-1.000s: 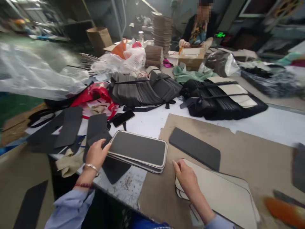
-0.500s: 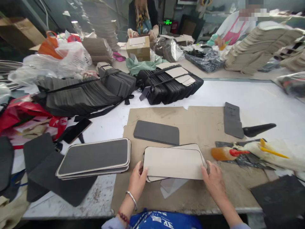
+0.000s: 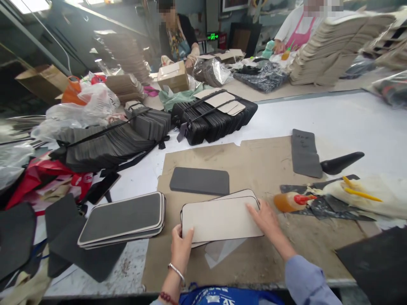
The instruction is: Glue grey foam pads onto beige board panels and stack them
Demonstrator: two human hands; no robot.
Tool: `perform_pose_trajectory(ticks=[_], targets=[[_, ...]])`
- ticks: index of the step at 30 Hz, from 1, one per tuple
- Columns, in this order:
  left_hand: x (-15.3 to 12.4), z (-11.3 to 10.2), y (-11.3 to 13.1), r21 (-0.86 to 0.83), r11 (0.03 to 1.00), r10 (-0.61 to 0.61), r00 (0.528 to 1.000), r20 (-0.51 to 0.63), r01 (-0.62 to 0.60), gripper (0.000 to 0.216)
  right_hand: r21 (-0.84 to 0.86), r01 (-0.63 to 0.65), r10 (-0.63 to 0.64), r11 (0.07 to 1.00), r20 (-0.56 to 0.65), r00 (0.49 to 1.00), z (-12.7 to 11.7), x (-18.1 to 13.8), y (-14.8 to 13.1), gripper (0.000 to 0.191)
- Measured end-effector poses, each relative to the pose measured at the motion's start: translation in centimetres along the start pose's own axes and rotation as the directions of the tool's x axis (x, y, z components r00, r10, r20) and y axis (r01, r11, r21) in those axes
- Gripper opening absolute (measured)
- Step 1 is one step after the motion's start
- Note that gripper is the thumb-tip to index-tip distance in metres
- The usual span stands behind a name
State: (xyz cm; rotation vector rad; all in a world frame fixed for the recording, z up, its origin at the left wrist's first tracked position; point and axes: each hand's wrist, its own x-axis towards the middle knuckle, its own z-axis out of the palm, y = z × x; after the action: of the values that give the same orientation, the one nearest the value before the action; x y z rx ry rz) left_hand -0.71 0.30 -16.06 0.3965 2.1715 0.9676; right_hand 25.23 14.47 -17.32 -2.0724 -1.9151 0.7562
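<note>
A cream panel (image 3: 219, 218) with rounded corners and a thin dark edge lies on top of another such panel (image 3: 233, 195), slightly askew. My left hand (image 3: 181, 246) grips its left end, thumb on top. At its upper right corner, my right hand (image 3: 266, 217) holds the edge, thumb on the face and fingers partly hidden. Just beyond lies a small stack of dark grey pieces (image 3: 199, 181). To the left sits a stack of dark grey panels with cream borders (image 3: 124, 218). A translucent sheet (image 3: 224, 250) pokes out below the cream panels.
Brown cardboard (image 3: 286, 254) covers the work surface. An orange glue bottle with red tip (image 3: 291, 202) lies at right, near a white bag-like bundle (image 3: 359, 192) and a black-handled tool (image 3: 341, 163). Strapped black stacks (image 3: 219, 116) stand beyond. Two people are across the table.
My right hand has moved up from the panel's right end to its upper right corner. My left hand stays at the left end. The camera view has tilted and shifted.
</note>
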Motion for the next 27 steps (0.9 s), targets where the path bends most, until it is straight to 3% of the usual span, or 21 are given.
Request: perform_pose_trajectory(ticks=[3, 7, 10, 13, 16, 19, 22, 25, 27], targets=[[1.0, -0.2, 1.1, -0.044, 0.992, -0.121, 0.992, -0.022, 0.120, 0.060, 0.095, -0.076, 0.069, 0.993, 0.076, 0.995, -0.8, 0.9, -0.3, 0.051], [1.8, -0.5, 1.9, -0.129, 0.953, -0.244, 0.947, 0.210, 0.274, 0.042, 0.297, -0.179, 0.101, 0.938, 0.258, 0.961, -1.4, 1.2, -0.6, 0.046], [1.4, -0.4, 2.1, -0.232, 0.931, -0.209, 0.932, 0.297, 0.283, 0.044, 0.435, -0.241, 0.083, 0.867, 0.351, 0.933, -1.7, 0.5, -0.9, 0.045], [0.4, -0.5, 2.5, -0.316, 0.920, -0.138, 0.946, 0.292, 0.232, 0.055, 0.511, -0.256, 0.082, 0.820, 0.339, 0.937, -2.4, -0.6, -1.2, 0.053], [-0.5, -1.5, 3.1, -0.328, 0.937, -0.030, 0.960, 0.278, 0.124, 0.058, 0.560, -0.205, 0.073, 0.802, 0.249, 0.966, -3.6, -1.8, -1.1, 0.057], [-0.8, -2.7, 2.9, -0.299, 0.954, 0.070, 0.962, 0.262, 0.012, 0.055, 0.582, -0.025, -0.055, 0.813, 0.119, 0.991, -4.6, -2.8, 0.0, 0.046], [-0.1, -3.2, 2.0, -0.229, 0.970, 0.145, 0.947, 0.286, -0.080, 0.051, 0.570, 0.130, -0.208, 0.812, 0.073, 0.975, -4.1, -3.3, 1.7, 0.036], [0.7, -2.8, 1.4, -0.184, 0.961, 0.253, 0.923, 0.291, -0.206, 0.050, 0.596, 0.154, -0.231, 0.788, 0.055, 0.971, -3.1, -3.4, 2.7, 0.037], [0.9, -2.4, 1.8, -0.180, 0.958, 0.270, 0.917, 0.293, -0.224, 0.049, 0.632, 0.118, -0.214, 0.766, 0.078, 0.974, -2.9, -3.3, 2.4, 0.037]])
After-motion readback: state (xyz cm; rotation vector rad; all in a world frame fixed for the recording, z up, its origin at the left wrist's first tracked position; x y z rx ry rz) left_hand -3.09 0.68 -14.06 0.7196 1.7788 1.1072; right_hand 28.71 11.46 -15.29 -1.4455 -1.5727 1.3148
